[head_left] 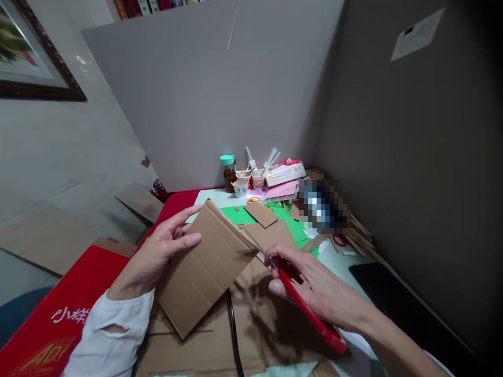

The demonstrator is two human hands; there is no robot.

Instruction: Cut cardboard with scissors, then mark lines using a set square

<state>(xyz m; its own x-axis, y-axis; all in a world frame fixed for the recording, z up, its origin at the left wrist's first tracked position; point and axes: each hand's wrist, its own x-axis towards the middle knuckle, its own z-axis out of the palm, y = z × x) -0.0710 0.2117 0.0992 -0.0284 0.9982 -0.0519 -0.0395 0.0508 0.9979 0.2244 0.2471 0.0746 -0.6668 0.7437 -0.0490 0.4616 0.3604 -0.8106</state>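
My left hand (173, 243) grips a rectangular piece of cardboard (208, 267) by its left edge, thumb on the near face and fingers behind. The piece is held tilted above the table. In my right hand (302, 277) is a pair of scissors (310, 311) with red handles, my fingers wrapped round them. Their blades meet the cardboard at its right corner, along the upper right edge, where a narrow strip runs. How far apart the blades are is hard to make out. Under both hands lies a larger cardboard sheet (271, 324), partly covered by the held piece.
A green mat (291, 220) bears small cardboard pieces (261, 213). Behind stand a bottle with a teal lid (228, 173), paper cups (241, 187) with tools and a tissue pack (285, 172). A black cable (233, 330) crosses in front. A red box (58, 314) is at left, grey panels behind.
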